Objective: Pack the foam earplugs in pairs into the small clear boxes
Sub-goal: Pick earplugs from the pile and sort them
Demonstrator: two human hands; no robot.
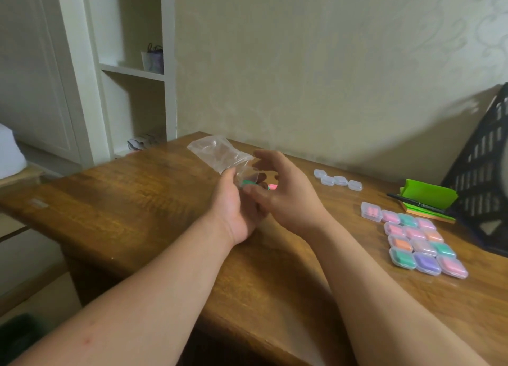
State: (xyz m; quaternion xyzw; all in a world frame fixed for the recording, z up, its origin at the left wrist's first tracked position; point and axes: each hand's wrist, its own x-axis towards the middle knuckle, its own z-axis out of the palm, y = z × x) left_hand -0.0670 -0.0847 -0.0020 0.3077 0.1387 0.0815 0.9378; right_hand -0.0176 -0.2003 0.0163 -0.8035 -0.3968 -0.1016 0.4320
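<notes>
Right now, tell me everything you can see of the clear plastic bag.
The clear plastic bag is thin, crinkled, see-through film, apparently almost empty. It is held above the wooden table, its far end tilted up and leftward. The left hand pinches its near end, where a green earplug shows. The right hand is close beside that end; contact is unclear.

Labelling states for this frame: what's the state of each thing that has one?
Bag: clear, mostly empty, held above the table.
Left hand: grips the bag.
Right hand: fingers loosely curved beside the bag, holding nothing visible.
Green earplug: at the bag's lower end; inside or not, cannot tell.
Empty boxes: four, apparently shut, in a row.
Filled boxes: shut, flat in a grid.
</notes>
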